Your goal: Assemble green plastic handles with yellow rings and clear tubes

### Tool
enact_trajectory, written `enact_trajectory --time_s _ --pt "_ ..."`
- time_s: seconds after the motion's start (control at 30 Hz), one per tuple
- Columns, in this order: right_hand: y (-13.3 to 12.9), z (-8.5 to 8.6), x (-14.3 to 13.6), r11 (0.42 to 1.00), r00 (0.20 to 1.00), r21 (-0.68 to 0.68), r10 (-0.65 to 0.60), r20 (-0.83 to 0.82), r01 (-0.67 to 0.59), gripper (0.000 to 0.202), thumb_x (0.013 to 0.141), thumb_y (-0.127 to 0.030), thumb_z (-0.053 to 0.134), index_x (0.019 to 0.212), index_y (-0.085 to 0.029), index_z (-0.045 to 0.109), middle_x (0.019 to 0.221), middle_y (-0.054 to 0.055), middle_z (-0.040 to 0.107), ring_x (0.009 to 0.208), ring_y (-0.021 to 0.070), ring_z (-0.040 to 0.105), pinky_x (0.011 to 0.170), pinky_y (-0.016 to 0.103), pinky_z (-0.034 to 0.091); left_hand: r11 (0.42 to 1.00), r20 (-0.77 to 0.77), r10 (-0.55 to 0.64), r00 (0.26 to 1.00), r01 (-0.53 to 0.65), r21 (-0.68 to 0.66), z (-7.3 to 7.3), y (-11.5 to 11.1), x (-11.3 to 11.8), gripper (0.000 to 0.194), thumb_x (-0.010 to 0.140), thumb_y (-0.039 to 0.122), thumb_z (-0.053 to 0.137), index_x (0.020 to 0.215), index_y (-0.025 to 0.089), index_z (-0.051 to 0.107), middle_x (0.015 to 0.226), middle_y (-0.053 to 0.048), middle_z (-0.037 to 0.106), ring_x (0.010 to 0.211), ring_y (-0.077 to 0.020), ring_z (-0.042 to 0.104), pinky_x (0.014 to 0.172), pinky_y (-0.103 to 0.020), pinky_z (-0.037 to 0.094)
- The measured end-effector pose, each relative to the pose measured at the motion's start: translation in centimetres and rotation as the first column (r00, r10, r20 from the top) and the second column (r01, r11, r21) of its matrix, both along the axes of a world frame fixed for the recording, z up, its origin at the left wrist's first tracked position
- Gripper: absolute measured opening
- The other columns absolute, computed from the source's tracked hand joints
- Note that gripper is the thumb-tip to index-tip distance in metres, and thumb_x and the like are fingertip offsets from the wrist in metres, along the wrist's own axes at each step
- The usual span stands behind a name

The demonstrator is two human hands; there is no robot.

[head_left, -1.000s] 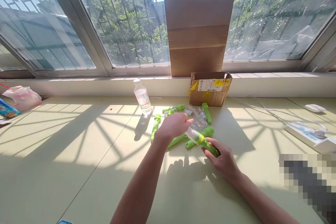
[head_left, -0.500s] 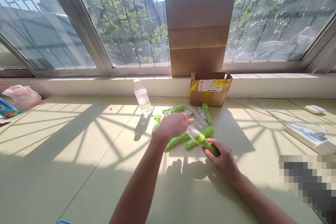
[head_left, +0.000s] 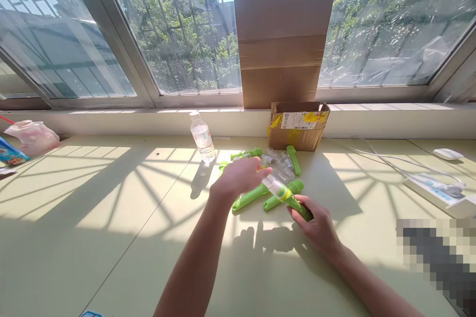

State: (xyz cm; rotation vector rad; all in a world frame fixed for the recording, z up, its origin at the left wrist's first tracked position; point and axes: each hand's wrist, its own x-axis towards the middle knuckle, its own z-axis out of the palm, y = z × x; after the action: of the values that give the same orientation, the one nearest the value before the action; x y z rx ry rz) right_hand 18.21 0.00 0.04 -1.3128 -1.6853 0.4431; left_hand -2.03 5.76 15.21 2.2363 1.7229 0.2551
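Note:
My right hand is closed around the green end of a tube that has a clear ribbed upper part. My left hand is at the upper end of this tube, thumb stretched toward the clear part; its fingertips are mostly hidden. Beneath and beside my hands lie a long green piece, another green piece and a green piece with a round cap. Several clear plastic pieces lie between them, and one more green piece is behind my left hand.
A water bottle stands left of the pieces. Behind them is an open cardboard box, with a tall cardboard sheet against the window. A white power strip with cables lies right; a pink bag lies far left.
My left hand has shifted slightly left and turned at the tube's upper end. My right hand holds the tube in nearly the same place.

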Motion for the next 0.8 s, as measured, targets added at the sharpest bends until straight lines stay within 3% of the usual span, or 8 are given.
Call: enact_trajectory --time_s 0.8 --pt "-0.03 -0.04 -0.07 1.0 1.0 0.008 -0.007 -0.001 0.007 0.014 0.081 -0.026 0.056 0.092 -0.019 0.063 0.07 0.001 0.063 0.061 0.0144 0.054 0.059 0.025 0.046 1.0 -0.058 -0.017 0.998 0.016 -0.021 0.16 -0.18 0.0 0.04 0.086 0.059 0.039 0.085 0.025 0.06 0.082 -0.003 0.065 0.076 -0.022 0.06 0.059 -0.028 0.038"
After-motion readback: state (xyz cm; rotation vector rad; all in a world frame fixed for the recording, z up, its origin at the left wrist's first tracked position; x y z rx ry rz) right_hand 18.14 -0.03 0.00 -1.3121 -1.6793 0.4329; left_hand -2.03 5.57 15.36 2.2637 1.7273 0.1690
